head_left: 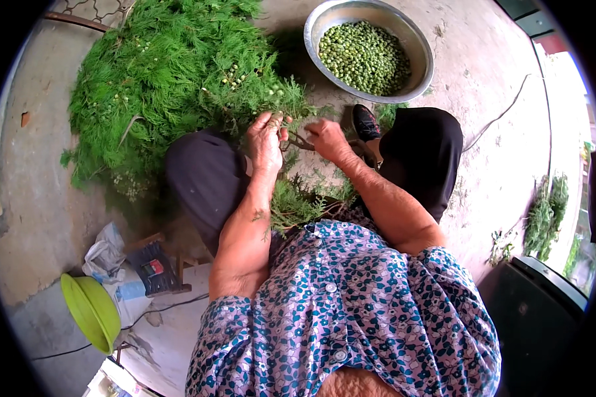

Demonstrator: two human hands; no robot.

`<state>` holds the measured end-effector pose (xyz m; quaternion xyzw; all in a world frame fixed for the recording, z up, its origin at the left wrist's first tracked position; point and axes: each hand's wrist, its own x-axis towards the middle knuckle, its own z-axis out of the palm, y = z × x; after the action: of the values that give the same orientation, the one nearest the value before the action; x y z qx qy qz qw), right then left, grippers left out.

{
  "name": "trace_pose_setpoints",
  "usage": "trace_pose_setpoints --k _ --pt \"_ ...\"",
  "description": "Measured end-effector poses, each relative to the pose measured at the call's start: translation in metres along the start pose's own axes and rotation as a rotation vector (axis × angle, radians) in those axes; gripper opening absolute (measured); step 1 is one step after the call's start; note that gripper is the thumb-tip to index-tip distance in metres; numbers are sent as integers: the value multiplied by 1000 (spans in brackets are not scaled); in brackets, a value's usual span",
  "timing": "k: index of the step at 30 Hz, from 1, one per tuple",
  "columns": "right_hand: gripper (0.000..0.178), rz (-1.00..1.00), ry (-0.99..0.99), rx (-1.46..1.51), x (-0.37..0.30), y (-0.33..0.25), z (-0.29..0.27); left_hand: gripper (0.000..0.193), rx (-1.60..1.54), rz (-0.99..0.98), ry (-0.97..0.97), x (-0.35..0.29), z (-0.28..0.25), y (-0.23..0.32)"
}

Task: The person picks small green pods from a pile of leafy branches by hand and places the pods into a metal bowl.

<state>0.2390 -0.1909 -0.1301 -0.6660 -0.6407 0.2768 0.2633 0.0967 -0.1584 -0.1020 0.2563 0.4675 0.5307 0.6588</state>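
Observation:
Between my knees, my left hand is closed, its fingers gripping a leafy sprig at the edge of the green pile. Facing it, my right hand has its fingers curled in. Its fingertips are blurred, so what they hold is unclear. A brown, stem-like piece shows between the hands. Cut evergreen sprigs lie across my lap under my forearms. A big heap of feathery evergreen branches, dotted with small pale green cones, spreads in front and to the left. Beyond my right hand stands a metal basin holding many small green cones.
At the lower left are a yellow-green basin, a crumpled plastic bag and a small wooden stool. A thin cable runs over the concrete floor on the right. More green branches lie near a dark box-like object.

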Motion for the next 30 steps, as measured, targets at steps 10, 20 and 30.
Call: trace_pose_setpoints --k 10,20,30 --pt "11 -9 231 927 8 -74 -51 5 218 117 -74 -15 7 10" --pt "20 255 110 793 9 -56 -37 7 219 130 -87 -19 12 11" --pt "17 238 19 856 5 -50 -32 7 134 -61 -16 -22 14 15"
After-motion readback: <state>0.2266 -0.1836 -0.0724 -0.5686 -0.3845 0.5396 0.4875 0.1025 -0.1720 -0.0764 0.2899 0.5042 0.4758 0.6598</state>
